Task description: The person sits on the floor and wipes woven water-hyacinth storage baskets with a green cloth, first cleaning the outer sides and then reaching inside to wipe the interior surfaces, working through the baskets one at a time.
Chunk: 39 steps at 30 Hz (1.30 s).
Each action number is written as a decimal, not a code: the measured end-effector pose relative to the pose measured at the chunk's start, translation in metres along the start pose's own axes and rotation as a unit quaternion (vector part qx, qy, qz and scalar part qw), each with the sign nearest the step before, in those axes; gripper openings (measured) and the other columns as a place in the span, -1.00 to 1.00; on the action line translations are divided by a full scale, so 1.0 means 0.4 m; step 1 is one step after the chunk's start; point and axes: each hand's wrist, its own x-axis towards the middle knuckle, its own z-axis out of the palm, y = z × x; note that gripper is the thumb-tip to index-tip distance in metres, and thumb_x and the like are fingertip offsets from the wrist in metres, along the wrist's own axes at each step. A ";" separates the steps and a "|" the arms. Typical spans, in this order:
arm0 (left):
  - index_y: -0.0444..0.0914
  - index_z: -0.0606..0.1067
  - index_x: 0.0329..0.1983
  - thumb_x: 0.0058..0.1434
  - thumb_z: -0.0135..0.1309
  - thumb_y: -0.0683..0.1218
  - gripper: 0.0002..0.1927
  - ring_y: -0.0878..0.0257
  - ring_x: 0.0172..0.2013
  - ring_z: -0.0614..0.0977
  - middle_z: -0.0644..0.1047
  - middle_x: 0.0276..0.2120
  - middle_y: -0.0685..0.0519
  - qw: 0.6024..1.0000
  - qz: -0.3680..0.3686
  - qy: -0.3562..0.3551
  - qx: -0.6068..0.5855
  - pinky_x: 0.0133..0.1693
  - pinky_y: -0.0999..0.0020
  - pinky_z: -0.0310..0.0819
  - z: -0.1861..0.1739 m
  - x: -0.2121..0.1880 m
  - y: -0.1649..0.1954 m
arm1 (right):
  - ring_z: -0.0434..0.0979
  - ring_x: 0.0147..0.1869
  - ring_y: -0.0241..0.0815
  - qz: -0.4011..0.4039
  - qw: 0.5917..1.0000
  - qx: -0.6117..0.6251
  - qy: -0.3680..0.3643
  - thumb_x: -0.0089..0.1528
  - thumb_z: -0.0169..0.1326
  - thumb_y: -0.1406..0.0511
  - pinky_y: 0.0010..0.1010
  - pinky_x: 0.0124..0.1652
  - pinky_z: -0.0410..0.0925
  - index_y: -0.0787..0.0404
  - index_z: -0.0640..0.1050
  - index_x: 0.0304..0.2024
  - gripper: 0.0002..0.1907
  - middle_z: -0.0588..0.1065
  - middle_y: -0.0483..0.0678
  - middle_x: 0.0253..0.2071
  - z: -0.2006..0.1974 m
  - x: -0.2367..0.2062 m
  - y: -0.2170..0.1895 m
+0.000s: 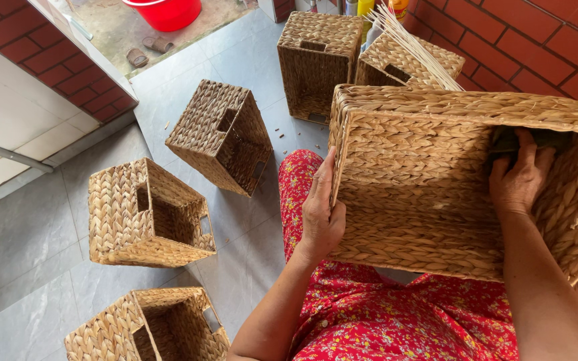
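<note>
Grey tiled floor (48, 227) w/ smaller baskets. Large woven basket (423, 194) lay tipped across lap, long axis left–right; left hand (321, 210) lay flat vs. its left edge, right hand (520, 177) had fingers hooked through handle slot.

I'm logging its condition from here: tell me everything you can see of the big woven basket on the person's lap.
The big basket is box-shaped, braided from pale straw-coloured fibre, with a thick plaited rim. It lies tipped on its side across the lap, opening facing right. The left hand presses flat against its bottom edge; the right hand grips the dark handle cut-out in its side wall.
</note>
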 end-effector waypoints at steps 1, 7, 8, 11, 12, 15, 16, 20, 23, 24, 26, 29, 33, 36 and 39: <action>-0.42 0.08 0.54 0.06 -0.27 -0.49 -0.13 -0.08 0.51 0.27 0.23 0.49 -0.24 1.000 -0.002 0.000 -0.002 0.47 0.20 0.19 0.000 0.000 0.000 | 0.34 0.16 0.40 -0.002 1.000 0.003 0.001 0.31 -0.03 0.45 0.14 0.22 0.29 0.10 0.38 0.36 -0.46 0.29 0.32 0.09 0.000 0.000 0.000; -0.42 0.08 0.53 0.05 -0.27 -0.49 -0.13 -0.08 0.51 0.26 0.22 0.49 -0.24 1.000 -0.002 -0.001 0.002 0.47 0.20 0.18 -0.001 0.000 0.001 | 0.35 0.16 0.40 0.000 1.000 0.004 0.000 0.32 -0.03 0.44 0.14 0.21 0.29 0.10 0.37 0.36 -0.47 0.28 0.33 0.08 -0.001 -0.003 0.003; -0.42 0.08 0.53 0.05 -0.27 -0.49 -0.13 -0.08 0.51 0.26 0.22 0.49 -0.24 1.000 -0.001 -0.001 0.000 0.47 0.20 0.17 -0.001 0.000 0.001 | 0.35 0.15 0.39 0.005 1.000 0.007 -0.003 0.32 -0.04 0.45 0.14 0.21 0.29 0.10 0.37 0.37 -0.47 0.28 0.33 0.08 -0.001 -0.003 0.004; -0.42 0.08 0.53 0.05 -0.27 -0.49 -0.13 -0.08 0.52 0.26 0.22 0.49 -0.24 1.000 0.002 0.001 -0.004 0.48 0.20 0.16 -0.001 -0.001 0.001 | 0.35 0.13 0.39 0.012 1.000 0.008 -0.008 0.32 -0.04 0.46 0.14 0.19 0.30 0.11 0.37 0.37 -0.46 0.28 0.32 0.08 -0.001 -0.005 0.005; -0.42 0.08 0.54 0.05 -0.27 -0.49 -0.13 -0.08 0.52 0.25 0.22 0.49 -0.24 1.000 0.005 0.002 -0.004 0.48 0.19 0.16 -0.001 -0.001 0.001 | 0.35 0.13 0.39 0.010 1.000 0.002 -0.007 0.31 -0.03 0.46 0.14 0.19 0.30 0.11 0.38 0.36 -0.46 0.28 0.32 0.07 -0.001 -0.005 0.006; -0.42 0.08 0.54 0.06 -0.27 -0.50 -0.14 -0.08 0.52 0.26 0.22 0.49 -0.23 1.000 0.003 0.001 -0.004 0.48 0.20 0.16 -0.001 -0.001 0.001 | 0.36 0.12 0.39 0.013 1.000 -0.004 -0.013 0.31 -0.03 0.48 0.14 0.16 0.30 0.11 0.38 0.35 -0.46 0.27 0.32 0.07 -0.002 -0.006 0.007; -0.42 0.08 0.54 0.06 -0.27 -0.50 -0.13 -0.07 0.52 0.26 0.22 0.49 -0.23 1.000 0.001 0.001 -0.005 0.48 0.20 0.17 0.000 -0.001 0.000 | 0.36 0.11 0.38 0.016 1.000 -0.005 -0.016 0.31 -0.03 0.48 0.14 0.15 0.30 0.12 0.38 0.35 -0.47 0.27 0.32 0.08 -0.002 -0.006 0.008; -0.42 0.07 0.54 0.06 -0.27 -0.50 -0.13 -0.08 0.52 0.26 0.22 0.49 -0.23 1.000 0.009 0.001 -0.007 0.48 0.19 0.17 -0.001 -0.002 0.001 | 0.35 0.08 0.39 0.026 0.999 -0.006 -0.028 0.31 -0.05 0.48 0.15 0.12 0.29 0.12 0.36 0.38 -0.43 0.26 0.34 0.08 -0.004 -0.006 0.010; -0.42 0.07 0.54 0.06 -0.27 -0.50 -0.13 -0.08 0.52 0.26 0.21 0.49 -0.23 1.000 0.012 0.001 -0.008 0.48 0.19 0.17 -0.001 -0.002 0.002 | 0.35 0.12 0.40 0.009 1.000 -0.005 -0.017 0.30 -0.04 0.49 0.15 0.16 0.29 0.11 0.36 0.38 -0.43 0.26 0.34 0.09 -0.004 -0.005 0.010; -0.42 0.07 0.54 0.06 -0.27 -0.50 -0.13 -0.08 0.52 0.26 0.21 0.49 -0.23 1.000 0.012 0.001 -0.007 0.48 0.19 0.17 -0.002 -0.001 0.002 | 0.35 0.12 0.40 0.011 1.000 -0.004 -0.017 0.30 -0.04 0.49 0.15 0.16 0.29 0.10 0.35 0.37 -0.43 0.26 0.33 0.09 -0.003 -0.005 0.010; -0.42 0.07 0.54 0.06 -0.27 -0.50 -0.13 -0.08 0.52 0.26 0.22 0.49 -0.23 1.000 0.010 0.000 -0.006 0.48 0.19 0.18 -0.002 -0.001 0.003 | 0.35 0.14 0.41 0.011 1.000 0.000 -0.017 0.30 -0.04 0.49 0.15 0.17 0.29 0.09 0.35 0.38 -0.43 0.26 0.34 0.10 -0.002 -0.005 0.009; -0.43 0.07 0.54 0.06 -0.26 -0.50 -0.14 -0.08 0.51 0.26 0.22 0.49 -0.24 1.000 0.005 -0.002 -0.003 0.48 0.19 0.18 -0.002 -0.002 0.003 | 0.34 0.16 0.42 0.010 1.000 0.009 -0.014 0.31 -0.04 0.48 0.15 0.18 0.29 0.08 0.36 0.38 -0.42 0.26 0.35 0.12 -0.003 -0.009 0.009; -0.42 0.09 0.53 0.06 -0.27 -0.50 -0.14 -0.08 0.51 0.27 0.23 0.49 -0.23 1.000 0.008 0.004 -0.005 0.48 0.19 0.17 -0.001 -0.003 0.001 | 0.34 0.16 0.41 0.017 1.000 0.007 -0.019 0.30 -0.05 0.49 0.15 0.19 0.29 0.09 0.37 0.38 -0.42 0.27 0.34 0.11 -0.002 -0.010 0.014; -0.42 0.08 0.53 0.06 -0.25 -0.49 -0.14 -0.10 0.51 0.26 0.23 0.48 -0.24 1.000 0.011 0.001 -0.003 0.47 0.18 0.16 -0.002 0.000 -0.001 | 0.33 0.22 0.43 -0.005 1.000 0.015 -0.003 0.30 -0.03 0.48 0.14 0.24 0.28 0.16 0.36 0.36 -0.45 0.31 0.31 0.18 0.005 -0.001 0.009; -0.42 0.10 0.53 0.04 -0.24 -0.48 -0.13 -0.12 0.49 0.28 0.26 0.46 -0.25 1.000 0.017 -0.001 0.006 0.44 0.18 0.18 -0.002 0.013 -0.007 | 0.32 0.21 0.46 0.020 1.000 0.017 0.015 0.29 0.03 0.45 0.15 0.21 0.26 0.19 0.39 0.37 -0.44 0.31 0.36 0.17 0.022 0.013 -0.016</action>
